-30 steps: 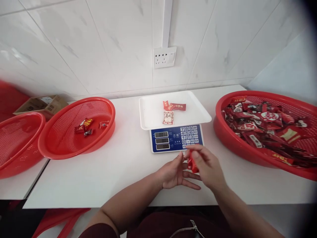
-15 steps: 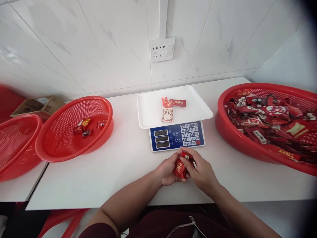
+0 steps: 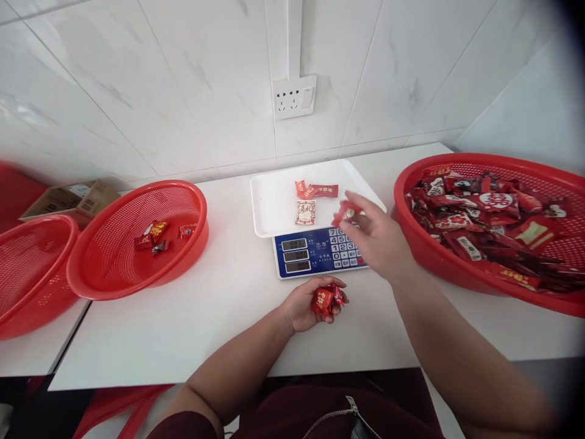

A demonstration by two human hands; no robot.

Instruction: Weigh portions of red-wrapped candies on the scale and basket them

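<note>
My left hand (image 3: 307, 306) rests palm up on the white table, fingers curled round red wrapped candies (image 3: 325, 299). My right hand (image 3: 373, 236) is raised over the scale's keypad and pinches one red candy (image 3: 343, 211) at the right edge of the white weighing tray (image 3: 274, 210). Three candies (image 3: 313, 198) lie on that tray. The blue-faced electronic scale (image 3: 315, 250) shows lit digits.
A big red basket (image 3: 461, 263) heaped with red candies stands at the right. A red mesh basket (image 3: 137, 268) with several candies sits at the left, another red basket (image 3: 27, 286) beyond it. A cardboard box (image 3: 68, 196) and a wall socket (image 3: 292, 96) are behind.
Both hands were together near the scale's front with candies. My right hand has since lifted one candy up toward the tray, while my left hand stays put holding the others.
</note>
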